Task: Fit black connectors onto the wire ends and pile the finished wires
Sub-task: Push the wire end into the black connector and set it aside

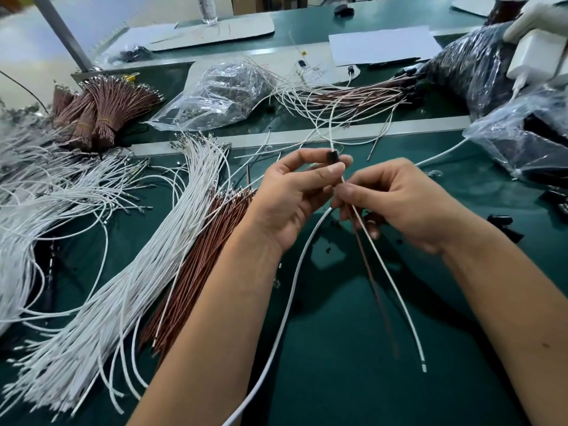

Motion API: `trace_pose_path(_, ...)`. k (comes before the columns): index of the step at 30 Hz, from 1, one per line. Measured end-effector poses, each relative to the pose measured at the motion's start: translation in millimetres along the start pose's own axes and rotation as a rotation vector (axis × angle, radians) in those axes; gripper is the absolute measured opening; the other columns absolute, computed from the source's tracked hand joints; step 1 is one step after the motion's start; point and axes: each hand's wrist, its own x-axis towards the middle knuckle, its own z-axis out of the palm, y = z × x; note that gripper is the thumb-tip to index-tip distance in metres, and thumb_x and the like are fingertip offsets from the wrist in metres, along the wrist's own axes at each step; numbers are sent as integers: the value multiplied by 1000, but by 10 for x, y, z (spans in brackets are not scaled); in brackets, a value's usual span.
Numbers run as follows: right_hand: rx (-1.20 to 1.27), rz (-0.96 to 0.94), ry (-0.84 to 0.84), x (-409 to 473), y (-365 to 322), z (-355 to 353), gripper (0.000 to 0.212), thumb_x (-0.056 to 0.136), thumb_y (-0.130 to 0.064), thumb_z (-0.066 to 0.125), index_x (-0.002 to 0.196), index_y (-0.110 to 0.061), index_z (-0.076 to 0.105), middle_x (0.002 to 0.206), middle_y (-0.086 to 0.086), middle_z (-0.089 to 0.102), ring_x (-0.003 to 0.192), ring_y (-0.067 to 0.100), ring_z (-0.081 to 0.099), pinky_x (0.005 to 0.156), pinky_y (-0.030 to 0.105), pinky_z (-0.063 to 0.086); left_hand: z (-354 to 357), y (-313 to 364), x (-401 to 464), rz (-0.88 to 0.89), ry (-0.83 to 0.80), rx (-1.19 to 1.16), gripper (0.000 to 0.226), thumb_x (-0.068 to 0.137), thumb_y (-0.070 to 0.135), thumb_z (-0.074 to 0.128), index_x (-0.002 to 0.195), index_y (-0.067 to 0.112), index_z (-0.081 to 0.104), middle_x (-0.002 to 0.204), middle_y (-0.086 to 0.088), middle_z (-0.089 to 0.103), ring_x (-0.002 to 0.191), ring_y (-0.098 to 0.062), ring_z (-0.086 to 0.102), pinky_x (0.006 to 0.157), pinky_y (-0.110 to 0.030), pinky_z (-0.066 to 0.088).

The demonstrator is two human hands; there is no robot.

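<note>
Nearest the camera, two bare forearms reach over the dark green table [338,348], whose mat looks smooth and slightly glossy. Just beyond, the left hand [292,198] pinches a small, blocky black connector [333,156] between thumb and forefinger, while the right hand [402,204] pinches a thin white wire [390,281] just below it, apparently feeding its end into the connector; a thin brown wire [373,278] hangs from the same grip, and both trail loosely back toward the person. A thicker white cable [289,302] curves under the hands. To the left lie long fanned sheaves of white wires [138,265] and brown wires [203,259], slim, flexible, with small metal terminals at their far ends; these look unfitted, so most of the work seems left. Further off, past a pale strip across the table, a loose pile of wires [347,96] with dark ends lies in a tangle, probably the finished ones, though this is hard to confirm. Beside it sits a crinkled clear plastic bag [221,90], and far left stand bound brown bundles [104,109]. At the right edge more crumpled bags [522,139] hold dark parts, possibly spare connectors.
</note>
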Motion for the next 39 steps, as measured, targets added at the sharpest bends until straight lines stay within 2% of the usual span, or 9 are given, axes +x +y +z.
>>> trace_pose_path(4,-73,55,-115,-24,8,-32,27,88,-32,70,81,-8,80,71,17,71,55,19,63,42,24,47,-17,15,14,-5,48,-64,27,66,3,74,90,10,67,90,-8,77,66,-11,67,65,-20,56)
trace_pose_path(9,-211,230,-456,-85,6,-93,26,92,-31,75,85,-7,79,74,11,73,58,17,66,44,21,49,-121,111,28,41,183,-25,27,70,5,76,93,15,67,90,-3,78,63,-10,66,56,-17,51)
trace_pose_path(11,-202,199,-372,-73,-4,-64,26,91,-34,76,88,-9,79,75,11,73,60,15,66,44,21,49,-131,102,14,33,168,110,23,76,2,76,89,16,65,92,-5,78,60,-10,65,55,-18,48)
trace_pose_path(15,-54,78,28,5,27,-4,29,83,-37,75,84,-9,78,71,7,70,59,10,64,41,21,47,-67,36,-6,17,66,263,21,81,-2,75,86,16,66,95,-4,78,64,-9,66,60,-17,48)
trace_pose_path(19,-138,109,-58,-8,39,-28,17,94,-15,72,80,-7,77,60,6,67,46,8,58,38,19,42,-71,28,-3,17,74,239,21,82,-3,74,87,16,69,95,-5,78,66,-8,66,63,-17,51)
trace_pose_path(22,-239,159,-192,-36,19,-14,18,95,-15,71,80,-8,77,63,7,68,46,8,59,39,20,43,-101,51,10,9,112,194,21,82,-4,74,89,16,70,95,-6,78,67,-9,66,68,-21,50)
trace_pose_path(28,-137,119,22,11,59,13,19,94,-25,74,88,-7,78,61,9,66,41,10,52,37,19,40,-70,22,-3,40,32,271,24,79,-8,74,83,16,70,94,-4,77,71,-11,69,70,-21,53)
trace_pose_path(34,-151,152,10,27,94,-6,18,90,-28,77,88,-10,80,62,11,67,46,20,52,39,24,42,-81,5,-4,60,16,282,24,75,-11,75,88,9,69,90,-8,76,77,-15,72,75,-24,58)
trace_pose_path(39,-155,136,6,28,84,-25,24,85,-31,80,78,-8,78,60,11,66,41,15,50,38,20,39,-74,-3,2,58,4,234,20,70,-4,77,86,6,69,87,-11,74,71,-15,71,73,-23,59)
